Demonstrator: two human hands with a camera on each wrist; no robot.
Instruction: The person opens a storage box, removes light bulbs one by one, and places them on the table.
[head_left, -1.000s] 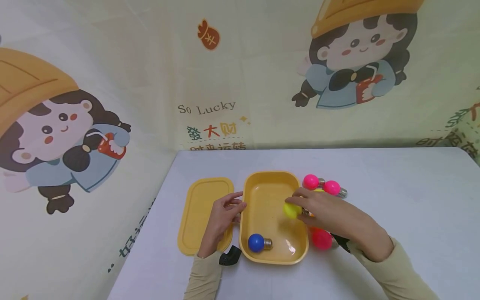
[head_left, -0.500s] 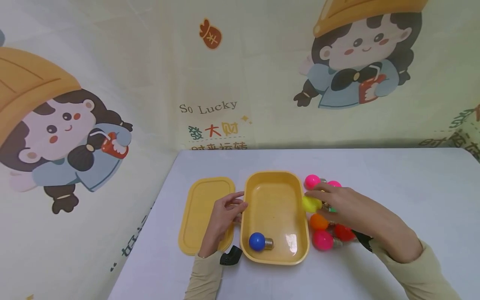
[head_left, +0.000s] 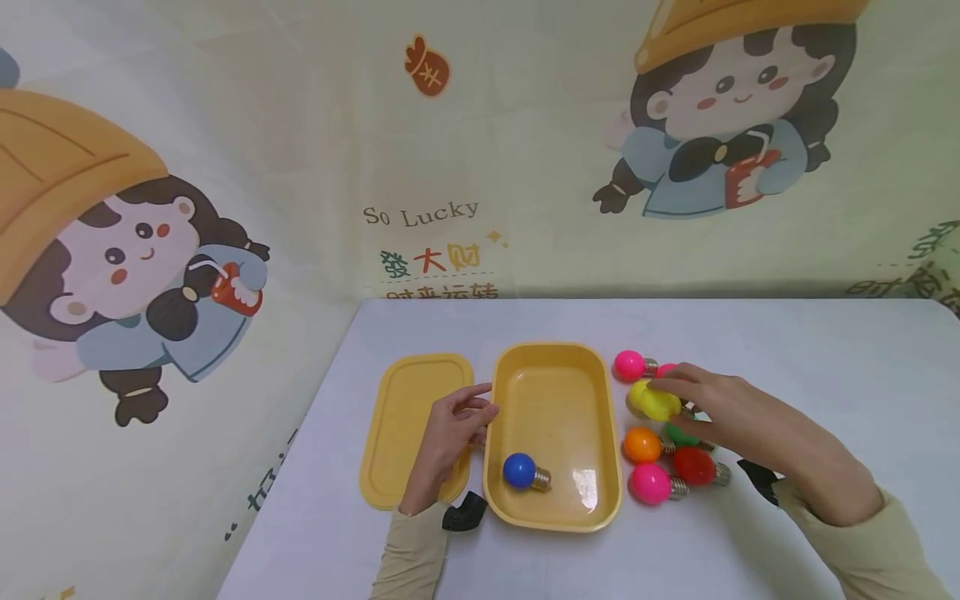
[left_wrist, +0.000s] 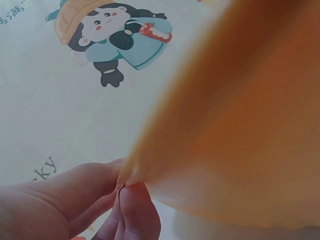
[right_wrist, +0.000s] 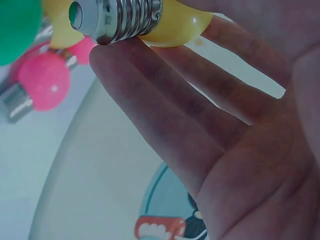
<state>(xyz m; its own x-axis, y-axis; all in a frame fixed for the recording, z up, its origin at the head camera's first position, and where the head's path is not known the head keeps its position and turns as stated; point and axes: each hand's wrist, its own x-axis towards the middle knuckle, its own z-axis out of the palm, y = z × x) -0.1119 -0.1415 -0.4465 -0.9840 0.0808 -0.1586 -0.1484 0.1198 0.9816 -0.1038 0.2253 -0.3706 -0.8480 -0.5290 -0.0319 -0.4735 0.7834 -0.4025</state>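
In the head view my left hand (head_left: 453, 425) pinches the left rim of a yellow plastic box (head_left: 551, 392), thumb and fingers at its wall; the left wrist view has the box wall (left_wrist: 240, 150) close up. A blue light bulb (head_left: 519, 471) with a metal screw base lies near the box's front. To the right of the box, my right hand (head_left: 738, 417) holds a yellow light bulb (right_wrist: 182, 22) between thumb and fingers. A second yellow bulb (head_left: 638, 398) is partly hidden behind it. Green (head_left: 682, 433) and orange (head_left: 642, 445) bulbs lie just below that hand.
A flat yellow lid (head_left: 397, 417) lies left of the box, partly under the left forearm. Red (head_left: 693, 466) and pink (head_left: 650, 483) bulbs lie right of the box's front, with another pink bulb (head_left: 628, 366) farther back. A printed cloth (head_left: 540, 167) hangs behind the table.
My right hand has carried the yellow bulb rightward, from over the box to the loose bulbs beside it. The left hand keeps its hold on the rim. The blue bulb has turned slightly.
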